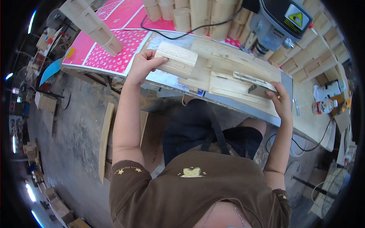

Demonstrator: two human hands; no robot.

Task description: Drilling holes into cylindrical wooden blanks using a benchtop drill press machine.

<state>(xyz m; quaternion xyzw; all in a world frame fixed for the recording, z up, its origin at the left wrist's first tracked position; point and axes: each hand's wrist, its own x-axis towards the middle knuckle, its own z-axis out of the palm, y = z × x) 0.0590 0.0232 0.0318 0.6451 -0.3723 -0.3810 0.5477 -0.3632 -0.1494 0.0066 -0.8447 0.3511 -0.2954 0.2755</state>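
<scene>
My left hand (142, 67) grips a pale wooden cylinder (176, 60) by its left end, thumb on the near side. The cylinder is held above the left part of a wooden jig (224, 85) on the workbench. At the jig's right side, my right hand (282, 100) has its fingers closed on the end of a dark grey plate (258, 91). Beside that plate runs a narrow pale strip with metal along it (251, 78). A drill press head (279, 28) stands over the far right of the jig, its chuck (260, 50) pointing down, apart from the wood.
Stacked wooden cylinders (201, 17) line the bench's back and right. A leaning stack (100, 36) stands on the pink patterned cover (114, 49). A black cable (190, 32) crosses behind the jig. A bottle (323, 106) sits at right; a cardboard box (154, 136) is below the bench.
</scene>
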